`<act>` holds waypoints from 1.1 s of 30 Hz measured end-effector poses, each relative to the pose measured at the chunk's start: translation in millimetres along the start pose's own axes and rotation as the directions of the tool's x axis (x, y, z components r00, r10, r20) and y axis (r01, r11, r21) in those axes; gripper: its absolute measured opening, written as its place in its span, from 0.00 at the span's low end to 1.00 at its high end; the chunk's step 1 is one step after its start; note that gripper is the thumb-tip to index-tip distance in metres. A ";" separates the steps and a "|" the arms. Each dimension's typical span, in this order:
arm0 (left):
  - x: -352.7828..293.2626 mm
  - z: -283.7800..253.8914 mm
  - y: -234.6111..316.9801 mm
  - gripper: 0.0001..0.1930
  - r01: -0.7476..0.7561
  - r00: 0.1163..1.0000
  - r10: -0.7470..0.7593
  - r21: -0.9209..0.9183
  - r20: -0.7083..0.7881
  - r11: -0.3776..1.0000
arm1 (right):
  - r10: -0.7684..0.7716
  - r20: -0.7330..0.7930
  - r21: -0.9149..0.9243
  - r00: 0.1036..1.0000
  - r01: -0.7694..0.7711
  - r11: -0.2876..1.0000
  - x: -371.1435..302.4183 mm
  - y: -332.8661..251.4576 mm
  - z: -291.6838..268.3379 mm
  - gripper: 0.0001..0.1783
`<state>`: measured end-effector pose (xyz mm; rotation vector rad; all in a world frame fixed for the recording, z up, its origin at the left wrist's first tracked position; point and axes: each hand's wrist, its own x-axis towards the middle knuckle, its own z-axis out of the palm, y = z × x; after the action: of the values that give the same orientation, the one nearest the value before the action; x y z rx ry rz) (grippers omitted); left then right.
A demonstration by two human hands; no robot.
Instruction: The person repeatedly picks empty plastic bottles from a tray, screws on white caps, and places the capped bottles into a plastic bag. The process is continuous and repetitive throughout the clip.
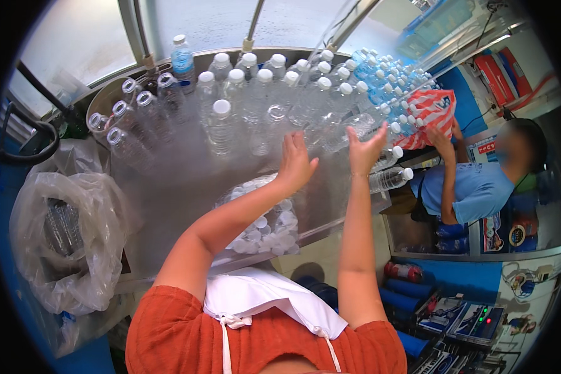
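Note:
Both my hands reach over a metal table among clear plastic bottles. My left hand [297, 161] has its fingers stretched out and thumb apart, holding nothing, just in front of the standing bottles. My right hand [366, 149] is open, thumb and fingers spread, close to a tilted clear bottle [360, 122]; whether it touches the bottle I cannot tell. White-capped bottles [221, 128] stand in rows beyond my hands. Two capped bottles lie to the right, one of them a clear bottle [389, 179] near the table edge. Below my left forearm sits a clear bag of white caps [265, 232].
Several uncapped bottles [131, 146] stand at the left, next to a large clear plastic bag [100, 218]. A blue-labelled bottle [182, 61] stands at the back. On the right, a person [480, 187] in blue handles a red-and-white striped bag [427, 112] beside many capped bottles.

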<state>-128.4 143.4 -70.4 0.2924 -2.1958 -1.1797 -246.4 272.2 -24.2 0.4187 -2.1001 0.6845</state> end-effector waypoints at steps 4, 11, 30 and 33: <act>23.8 29.4 -4.5 0.37 0.015 1.000 -0.015 -0.065 0.003 0.998 | 0.183 0.414 0.143 0.892 -0.263 0.954 -11.6 32.2 12.8 0.42; 29.8 36.6 -11.9 0.36 -0.008 1.000 0.009 -0.082 0.010 0.997 | 0.126 0.396 0.161 0.910 -0.204 0.966 -11.7 36.6 6.6 0.40; 56.7 62.8 -38.4 0.45 0.114 0.853 0.030 -0.243 0.521 0.963 | 0.081 0.645 0.349 0.760 -0.387 0.854 -40.9 7.3 -67.4 0.34; 21.8 36.6 -27.5 0.44 0.013 0.790 0.286 -0.481 0.542 0.877 | -0.106 0.754 0.541 0.649 -0.522 0.659 -23.6 15.6 -76.6 0.28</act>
<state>-170.6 142.2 -98.5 -0.5224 -2.2767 -1.8469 -192.3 332.2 -12.0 1.0284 -2.5759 1.8050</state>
